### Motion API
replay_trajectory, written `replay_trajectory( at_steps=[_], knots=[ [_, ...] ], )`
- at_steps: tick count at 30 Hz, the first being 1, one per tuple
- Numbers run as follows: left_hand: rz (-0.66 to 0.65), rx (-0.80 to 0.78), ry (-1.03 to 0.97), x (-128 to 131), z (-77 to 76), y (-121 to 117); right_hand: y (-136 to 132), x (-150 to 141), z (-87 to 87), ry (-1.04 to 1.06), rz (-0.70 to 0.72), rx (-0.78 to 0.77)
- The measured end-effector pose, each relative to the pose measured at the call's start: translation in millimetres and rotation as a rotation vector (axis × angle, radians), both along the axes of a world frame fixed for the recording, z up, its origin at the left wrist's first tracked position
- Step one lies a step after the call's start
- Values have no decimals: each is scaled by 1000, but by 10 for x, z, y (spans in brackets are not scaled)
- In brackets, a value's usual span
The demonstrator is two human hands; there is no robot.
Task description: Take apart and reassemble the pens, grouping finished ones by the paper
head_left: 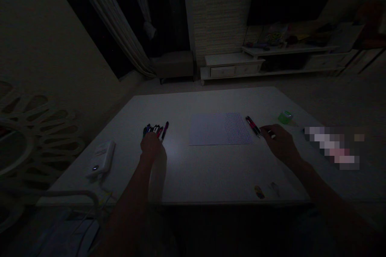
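My left hand [150, 144] is closed over the lower ends of a bunch of pens [155, 129] at the left of the table; its fingertips are hard to see in the dark. Just right of the bunch lies a purple pen [165, 131]. At the right, the fingers of my right hand [279, 138] are pinched together around a small black-and-white piece that I cannot make out. Its fingertips are close to the lower end of red-and-black pens [252, 125] lying side by side. Between my hands lies a sheet of paper [208, 129], its right part covered in handwriting.
The white table [193, 176] carries a white box-like device [102, 156] with a cable at left. A green tape roll [285, 117] stands beyond my right hand. Small dark and pale pieces [259, 192] lie near the front edge. A blurred-out item sits at the right edge.
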State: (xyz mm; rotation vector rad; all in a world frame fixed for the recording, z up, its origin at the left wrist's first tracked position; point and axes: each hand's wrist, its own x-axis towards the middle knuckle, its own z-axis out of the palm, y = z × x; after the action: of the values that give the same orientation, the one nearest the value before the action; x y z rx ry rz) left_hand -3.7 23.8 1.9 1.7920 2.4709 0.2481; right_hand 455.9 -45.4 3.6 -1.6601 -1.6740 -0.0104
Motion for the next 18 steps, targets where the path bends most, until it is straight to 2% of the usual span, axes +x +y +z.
replay_trajectory(
  at_steps=[3, 7, 8, 10, 12, 15, 18],
  knots=[
    [30, 68, -45, 17, 92, 17, -45, -85, 12, 53, 5, -18],
    [-39, 199, -300, 204, 256, -21, -45, -320, 31, 191, 49, -63],
    [-55, 217, -400, 317, 278, -63, -57, -417, 33, 258, 83, -98],
    [-84, 237, -917, 619, 283, -191, -108, -649, 28, 446, 215, -230],
    [-123, 173, -1285, 976, 243, -361, -191, -885, 7, 664, 423, -430],
    [-150, 12, -1510, 1451, 149, -613, -321, -1135, -48, 708, 486, -525],
    [-229, -71, -1528, 1700, 62, -761, -384, -1199, -81, 702, 499, -573]
  ],
)
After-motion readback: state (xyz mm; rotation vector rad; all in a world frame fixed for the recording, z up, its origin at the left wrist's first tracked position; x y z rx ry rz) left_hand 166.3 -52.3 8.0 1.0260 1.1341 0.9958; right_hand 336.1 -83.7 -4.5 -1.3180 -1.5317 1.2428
